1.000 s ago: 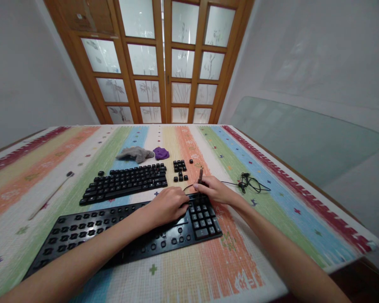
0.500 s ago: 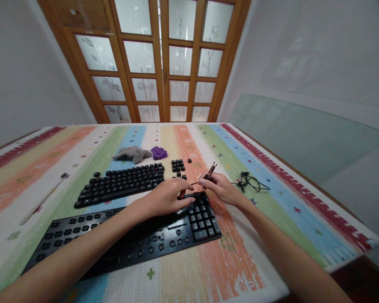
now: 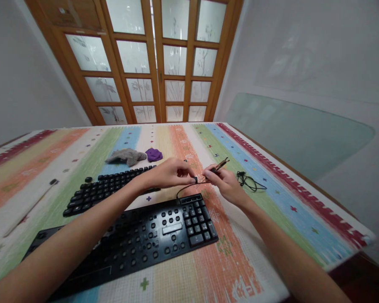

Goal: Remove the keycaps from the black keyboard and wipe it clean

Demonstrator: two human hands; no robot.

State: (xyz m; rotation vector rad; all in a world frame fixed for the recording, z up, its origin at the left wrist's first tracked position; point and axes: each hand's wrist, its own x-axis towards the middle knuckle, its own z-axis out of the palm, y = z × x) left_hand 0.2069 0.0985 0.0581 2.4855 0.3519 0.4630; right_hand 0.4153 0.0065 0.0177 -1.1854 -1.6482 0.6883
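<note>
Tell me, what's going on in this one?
A person's left hand pinches what looks like a small dark keycap, while the right hand holds a slim tool. Below them lies a black keyboard, mostly stripped where visible, with number-pad keys in place. Loose black keycaps sit in rows beyond it, near a grey cloth.

Grey cloth (image 3: 125,157) just beside purple lump (image 3: 153,155) on striped tablecloth (image 3: 181,141); wood-framed doors (image 3: 190,63) beyond; pale-green panel (image 3: 297,130) at right.

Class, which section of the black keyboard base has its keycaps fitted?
The number pad, at the right end of the keyboard base: keycaps cover it, whereas the visible sockets to its left are bare.
</note>
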